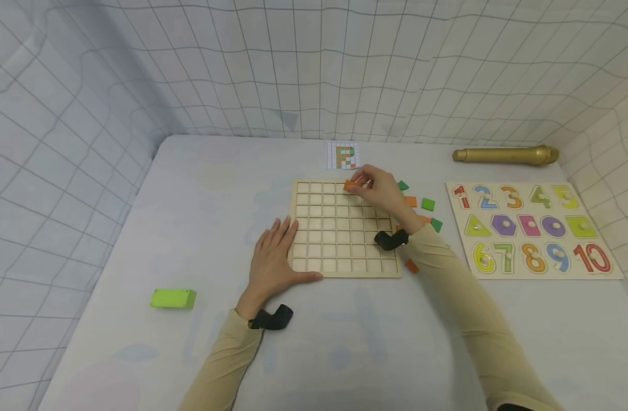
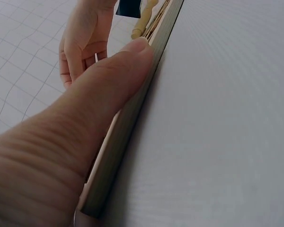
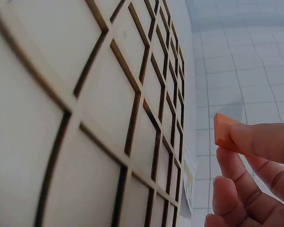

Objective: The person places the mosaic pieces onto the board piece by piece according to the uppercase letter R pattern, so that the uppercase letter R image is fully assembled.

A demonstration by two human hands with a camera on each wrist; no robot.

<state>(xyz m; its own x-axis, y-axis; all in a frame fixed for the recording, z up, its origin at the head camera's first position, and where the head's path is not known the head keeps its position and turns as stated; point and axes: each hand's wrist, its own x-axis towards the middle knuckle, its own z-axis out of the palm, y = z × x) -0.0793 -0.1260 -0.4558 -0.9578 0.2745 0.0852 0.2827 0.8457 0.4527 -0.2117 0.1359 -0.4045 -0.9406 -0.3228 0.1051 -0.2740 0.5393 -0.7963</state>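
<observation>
A wooden grid board (image 1: 343, 228) with rows of square cells lies in the middle of the table. At its front left corner rests my left hand (image 1: 274, 265), fingers spread and straight; in the left wrist view the thumb (image 2: 118, 71) lies along the board's edge (image 2: 123, 127). My right hand (image 1: 378, 188) pinches an orange tile (image 3: 226, 130) between thumb and finger, above the far side of the board. Green (image 1: 428, 204) and orange tiles (image 1: 410, 201) lie scattered right of the board, some partly hidden by the right arm.
Behind the board lies a card (image 1: 342, 155) with a coloured grid pattern. To the right are a number-and-shape puzzle board (image 1: 537, 230) and a gold microphone (image 1: 506, 155). A green block (image 1: 172, 298) sits at the left. A grid-patterned curtain (image 1: 293, 68) surrounds the table.
</observation>
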